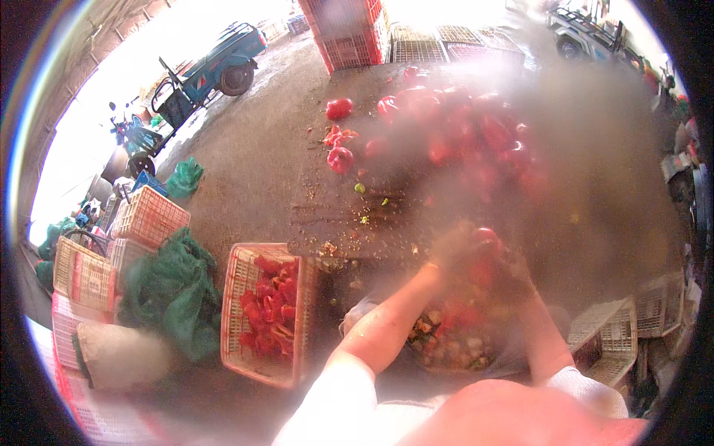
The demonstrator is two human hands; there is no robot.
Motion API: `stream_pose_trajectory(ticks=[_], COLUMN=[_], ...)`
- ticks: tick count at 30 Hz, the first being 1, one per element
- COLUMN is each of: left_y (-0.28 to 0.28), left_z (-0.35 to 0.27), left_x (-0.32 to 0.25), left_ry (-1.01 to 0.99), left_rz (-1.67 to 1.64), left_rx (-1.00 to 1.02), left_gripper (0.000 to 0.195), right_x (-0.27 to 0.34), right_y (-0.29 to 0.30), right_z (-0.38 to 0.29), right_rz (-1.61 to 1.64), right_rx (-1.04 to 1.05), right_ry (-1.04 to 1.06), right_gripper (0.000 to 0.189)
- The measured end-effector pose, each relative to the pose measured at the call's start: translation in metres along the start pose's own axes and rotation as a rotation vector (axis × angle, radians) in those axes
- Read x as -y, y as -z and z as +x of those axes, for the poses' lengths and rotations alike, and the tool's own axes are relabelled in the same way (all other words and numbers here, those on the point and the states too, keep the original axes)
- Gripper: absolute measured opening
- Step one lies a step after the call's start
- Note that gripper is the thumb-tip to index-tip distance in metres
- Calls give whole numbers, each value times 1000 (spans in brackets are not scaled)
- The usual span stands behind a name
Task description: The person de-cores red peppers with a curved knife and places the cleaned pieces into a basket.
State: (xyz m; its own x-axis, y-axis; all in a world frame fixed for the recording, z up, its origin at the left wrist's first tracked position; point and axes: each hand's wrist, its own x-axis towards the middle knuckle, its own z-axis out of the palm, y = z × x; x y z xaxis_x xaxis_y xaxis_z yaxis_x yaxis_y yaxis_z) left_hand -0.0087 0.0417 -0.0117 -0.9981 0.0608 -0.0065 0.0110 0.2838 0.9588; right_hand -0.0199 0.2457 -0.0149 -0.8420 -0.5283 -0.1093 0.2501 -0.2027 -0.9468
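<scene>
My left hand (456,245) and my right hand (514,268) are together at the near edge of a dark tabletop (329,217), both closed around a red bell pepper (484,240). A hazy smear on the view blurs both hands, so the fingers and any tool among them are hidden. Below them, a container of pepper cores and scraps (454,340) sits between my forearms. Farther back on the tabletop lies a heap of whole red peppers (446,122), partly lost in the haze. One single pepper (339,109) rests left of the heap.
A plastic crate (227,312) of cut red pepper pieces (273,304) stands left of the tabletop. Beyond it are green netting (178,290), a sack (122,354) and stacked crates (148,214). Red crates (351,47) rise behind the tabletop. A blue cargo tricycle (215,69) is parked at upper left.
</scene>
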Motion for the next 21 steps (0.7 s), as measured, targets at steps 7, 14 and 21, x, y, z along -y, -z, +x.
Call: stream_pose_trajectory(ticks=[7,14,21], left_y=[29,25,17], left_z=[-39,-55,-36], left_x=[-35,-12,-12], left_ry=[-82,-112,-91], left_rz=[327,313,-10], left_rx=[42,-43,27], left_gripper=[43,42,34], right_x=[11,6,42], right_y=[-24,-36,-39], right_z=[-26,-31,-33], right_rz=[-247,-455,-599], right_rx=[-60,-25,63], right_ry=[-143,-271,154], right_gripper=[44,52,73])
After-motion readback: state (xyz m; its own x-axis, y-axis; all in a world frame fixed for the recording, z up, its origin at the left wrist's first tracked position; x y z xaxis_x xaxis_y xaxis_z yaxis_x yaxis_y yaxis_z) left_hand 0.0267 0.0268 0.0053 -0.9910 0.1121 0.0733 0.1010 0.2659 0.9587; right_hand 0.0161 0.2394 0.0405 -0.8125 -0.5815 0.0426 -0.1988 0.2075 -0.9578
